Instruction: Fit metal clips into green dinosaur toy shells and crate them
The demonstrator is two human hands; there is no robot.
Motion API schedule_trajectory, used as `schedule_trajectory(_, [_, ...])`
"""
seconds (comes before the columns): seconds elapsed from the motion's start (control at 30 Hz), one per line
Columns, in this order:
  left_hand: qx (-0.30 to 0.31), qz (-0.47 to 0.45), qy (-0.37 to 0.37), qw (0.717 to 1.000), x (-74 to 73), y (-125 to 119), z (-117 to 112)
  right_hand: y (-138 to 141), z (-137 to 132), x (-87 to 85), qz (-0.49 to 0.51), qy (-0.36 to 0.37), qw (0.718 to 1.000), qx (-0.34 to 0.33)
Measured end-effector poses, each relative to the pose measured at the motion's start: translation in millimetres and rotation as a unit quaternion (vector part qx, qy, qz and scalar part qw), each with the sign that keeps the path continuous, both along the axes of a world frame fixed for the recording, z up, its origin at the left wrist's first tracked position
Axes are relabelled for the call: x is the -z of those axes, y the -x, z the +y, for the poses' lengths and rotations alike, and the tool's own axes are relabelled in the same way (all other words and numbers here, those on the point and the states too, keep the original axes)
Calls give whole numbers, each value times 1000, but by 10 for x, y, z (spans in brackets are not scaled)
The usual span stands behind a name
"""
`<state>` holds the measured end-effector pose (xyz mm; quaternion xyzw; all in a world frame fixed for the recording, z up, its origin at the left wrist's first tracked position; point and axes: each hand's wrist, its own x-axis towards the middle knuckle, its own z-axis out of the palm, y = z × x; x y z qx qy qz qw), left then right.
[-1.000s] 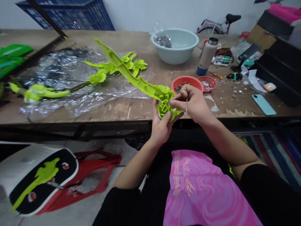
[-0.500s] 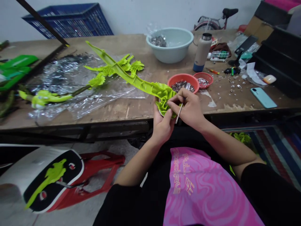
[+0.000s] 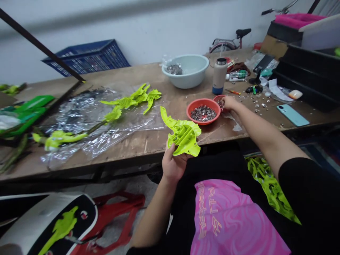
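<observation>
Holding the lime part [image 3: 183, 134] in the left hand [image 3: 173, 165], ribbed face up, narrow tail pointing away. Left fingers [image 3: 168, 144] curl up around the near edge, palm under it: firm, closed hold. Part sits in the air just off the front edge of the table [image 3: 170, 95], clear of the wood, well apart from the right hand [image 3: 227, 103].

Right hand reaches out over the table, fingertips [image 3: 223, 102] pinched narrow at the small dish [image 3: 220, 101]. Cannot tell if they hold anything; fingers hide it.

Handling call: keep the part braced on the left palm, ribs up, so it stays steady. Pinch 1 bit at a time at the dish; loose bits scatter easily.

Outward: red bowl [image 3: 203, 110], full of metal bits [image 3: 203, 113], sits just left of the dish, between it and the part. More loose bits lie on the table right of the dish. Pale bowl [image 3: 185, 72] and bottle [image 3: 219, 76] stand behind. Left of the part, plastic sheet [image 3: 74, 122] carries 2 more lime parts [image 3: 130, 101]. Phone [image 3: 293, 115] lies far right. Lime pieces [image 3: 271, 187] lie low at right, beside the body.
</observation>
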<state>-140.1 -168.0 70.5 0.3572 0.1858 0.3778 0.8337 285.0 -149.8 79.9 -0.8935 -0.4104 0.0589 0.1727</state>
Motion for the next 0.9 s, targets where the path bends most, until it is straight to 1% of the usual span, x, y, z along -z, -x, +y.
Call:
schedule_trajectory(0.1, [-13, -11, 26, 1000, -37, 15, 24, 92, 35, 1, 0, -5, 1000, -25])
schedule_trajectory(0.2, [-32, -15, 54, 998, -81, 16, 51, 112, 25, -70, 12, -41, 999, -31])
schedule_trajectory(0.33, [-36, -37, 70, 996, -139, 18, 46, 122, -51, -205, 49, -137, 989, -10])
schedule_trajectory(0.4, [-22, -33, 68, 997, -172, 25, 13, 220, -123, -279, 88, -184, 979, -12])
schedule_trajectory(0.43, [-12, -27, 67, 997, -190, 29, -11, 308, -171, -317, 133, -217, 967, -29])
schedule_trajectory(0.47, [-2, -21, 67, 998, -206, 30, -37, 424, -229, -355, 196, -257, 944, -59])
schedule_trajectory(0.5, [7, -16, 71, 997, -221, 27, -66, 570, -295, -391, 270, -301, 909, -99])
schedule_trajectory(0.57, [20, -14, 80, 997, -243, 5, -130, 933, -447, -458, 406, -379, 810, -186])
schedule_trajectory(0.6, [27, -18, 79, 996, -251, -13, -164, 1140, -527, -486, 449, -407, 764, -222])
schedule_trajectory(0.63, [35, -23, 76, 996, -258, -34, -199, 1355, -605, -509, 468, -425, 735, -246])
schedule_trajectory(0.67, [45, -27, 71, 996, -264, -56, -235, 1570, -679, -527, 476, -440, 717, -258])
schedule_trajectory(0.73, [66, -35, 59, 996, -276, -93, -309, 1970, -808, -548, 477, -460, 701, -262])
schedule_trajectory(0.8, [80, -37, 55, 995, -297, -110, -377, 2291, -911, -555, 473, -475, 695, -260])
schedule_trajectory(0.87, [79, -33, 53, 995, -330, -105, -433, 2516, -999, -561, 464, -479, 696, -267])
schedule_trajectory(0.9, [76, -29, 51, 995, -350, -97, -454, 2592, -1040, -568, 456, -476, 701, -273])
